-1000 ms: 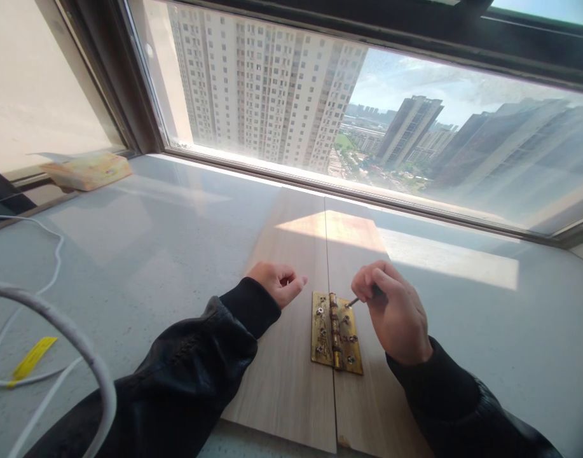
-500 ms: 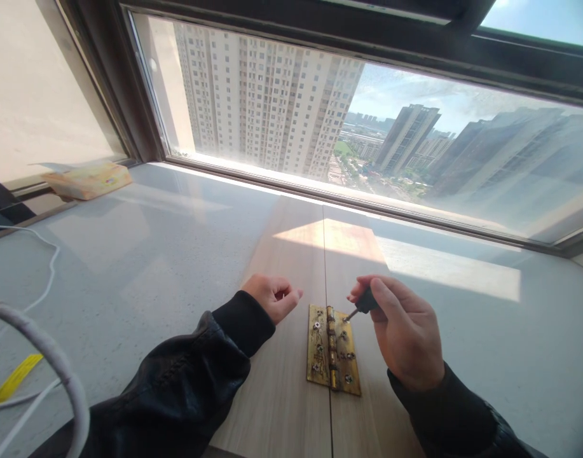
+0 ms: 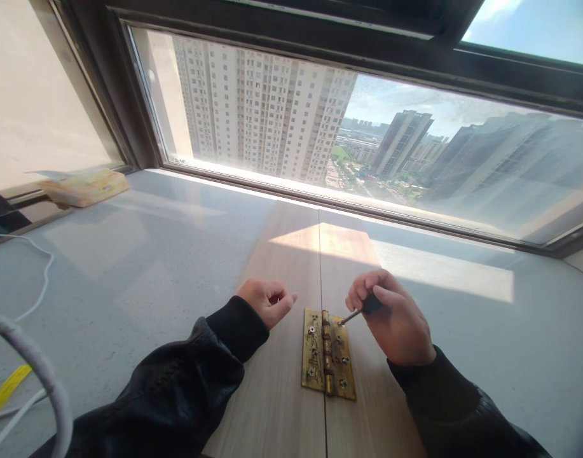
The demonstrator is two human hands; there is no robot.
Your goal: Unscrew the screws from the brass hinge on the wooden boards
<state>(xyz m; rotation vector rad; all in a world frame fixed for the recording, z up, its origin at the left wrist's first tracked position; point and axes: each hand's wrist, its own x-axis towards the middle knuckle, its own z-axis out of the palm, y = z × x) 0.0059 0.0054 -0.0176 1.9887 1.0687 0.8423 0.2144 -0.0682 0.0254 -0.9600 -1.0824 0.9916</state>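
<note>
My right hand (image 3: 397,318) is closed around the black handle of a screwdriver (image 3: 372,304). Its thin shaft slants down to the left, with the tip at the upper screw on the right leaf of a brass hinge (image 3: 328,359). The hinge lies open and flat across the seam between two pale wooden boards, the left board (image 3: 267,407) and the right board (image 3: 381,413). Several cross-head screws sit in both leaves. To the hinge's upper left, my left hand (image 3: 266,301) rests over the left board, fingers curled; what they hold, if anything, is hidden.
The boards lie on a speckled pale sill (image 3: 177,254) below a dark window frame (image 3: 291,203). A tissue pack (image 3: 88,188) stands at the back left. A thick grey cable (image 3: 43,369), a white cord (image 3: 46,280) and a yellow tag (image 3: 9,389) are at the left.
The view has shifted slightly. My right fingers have changed position around the screwdriver handle, and the hand has rolled a little. The screwdriver tip stays at the same screw; my left hand keeps its pose.
</note>
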